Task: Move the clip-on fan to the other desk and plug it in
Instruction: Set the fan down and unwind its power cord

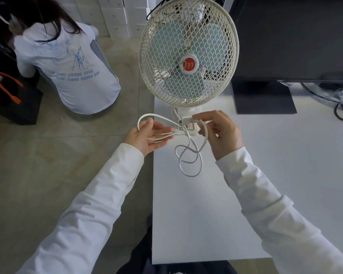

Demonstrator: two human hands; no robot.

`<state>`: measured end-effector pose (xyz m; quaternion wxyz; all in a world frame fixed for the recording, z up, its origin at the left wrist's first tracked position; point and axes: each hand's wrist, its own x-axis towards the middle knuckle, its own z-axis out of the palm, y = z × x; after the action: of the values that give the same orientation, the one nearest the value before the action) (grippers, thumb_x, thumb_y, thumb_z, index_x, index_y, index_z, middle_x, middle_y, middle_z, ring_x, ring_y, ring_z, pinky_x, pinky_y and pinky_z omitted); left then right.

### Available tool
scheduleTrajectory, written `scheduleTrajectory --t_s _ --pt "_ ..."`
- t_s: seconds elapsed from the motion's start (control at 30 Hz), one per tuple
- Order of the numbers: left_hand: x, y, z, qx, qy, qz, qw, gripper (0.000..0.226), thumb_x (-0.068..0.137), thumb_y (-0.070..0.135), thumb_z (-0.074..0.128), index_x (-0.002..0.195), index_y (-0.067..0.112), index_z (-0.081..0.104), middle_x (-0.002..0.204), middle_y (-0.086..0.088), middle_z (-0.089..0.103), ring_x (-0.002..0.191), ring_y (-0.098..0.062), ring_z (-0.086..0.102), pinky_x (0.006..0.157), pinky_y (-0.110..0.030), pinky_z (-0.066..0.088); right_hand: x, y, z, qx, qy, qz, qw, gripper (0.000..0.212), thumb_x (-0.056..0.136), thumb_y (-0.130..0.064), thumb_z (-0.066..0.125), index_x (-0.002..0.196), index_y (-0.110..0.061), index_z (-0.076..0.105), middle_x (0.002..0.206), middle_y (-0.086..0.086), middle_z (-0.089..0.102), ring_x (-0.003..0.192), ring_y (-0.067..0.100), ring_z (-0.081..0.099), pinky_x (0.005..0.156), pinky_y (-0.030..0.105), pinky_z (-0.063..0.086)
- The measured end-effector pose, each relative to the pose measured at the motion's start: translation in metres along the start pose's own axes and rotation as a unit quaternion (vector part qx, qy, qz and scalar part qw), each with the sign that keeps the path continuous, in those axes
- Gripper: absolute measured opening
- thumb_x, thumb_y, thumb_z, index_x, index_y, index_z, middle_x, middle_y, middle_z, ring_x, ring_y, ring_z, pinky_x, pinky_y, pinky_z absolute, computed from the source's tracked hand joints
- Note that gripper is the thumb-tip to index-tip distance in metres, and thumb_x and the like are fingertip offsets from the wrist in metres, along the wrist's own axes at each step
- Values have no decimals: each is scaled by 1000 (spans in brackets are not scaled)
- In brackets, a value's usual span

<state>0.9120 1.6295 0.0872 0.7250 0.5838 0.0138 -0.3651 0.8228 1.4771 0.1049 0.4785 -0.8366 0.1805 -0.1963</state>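
With the fan (188, 54) upright on the desk (285, 165), our right hand (222, 133) pinches the plug (187, 120) while our left hand (147, 135) holds looped cord (188, 155) across relaxed fingers.

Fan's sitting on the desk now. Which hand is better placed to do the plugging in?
Right. The right hand pinches the plug beside the fan base, while the left hand holds a loop of the cord past the desk edge and can feed slack. No outlet is in view.
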Motion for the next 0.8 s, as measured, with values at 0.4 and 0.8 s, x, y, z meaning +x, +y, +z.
scheduleTrajectory --t_s 0.4,0.8 --pt "-2 -8 6 -6 -17 6 1000 30 94 29 36 76 13 55 66 5 75 67 -13 71 68 -22 57 -23 -6 -22 254 -6 254 933 12 95 -15 42 89 -17 52 77 3 51 41 7 61 53 23 57" --pt "-1 -44 21 239 -113 35 964 23 88 -3 41 102 8 55 107 -6 57 84 -11 58 66 -7 45 -42 -16 -46 362 0 267 893 19 94 -20 41 85 -20 57 77 4 52 45 15 67 45 23 56"
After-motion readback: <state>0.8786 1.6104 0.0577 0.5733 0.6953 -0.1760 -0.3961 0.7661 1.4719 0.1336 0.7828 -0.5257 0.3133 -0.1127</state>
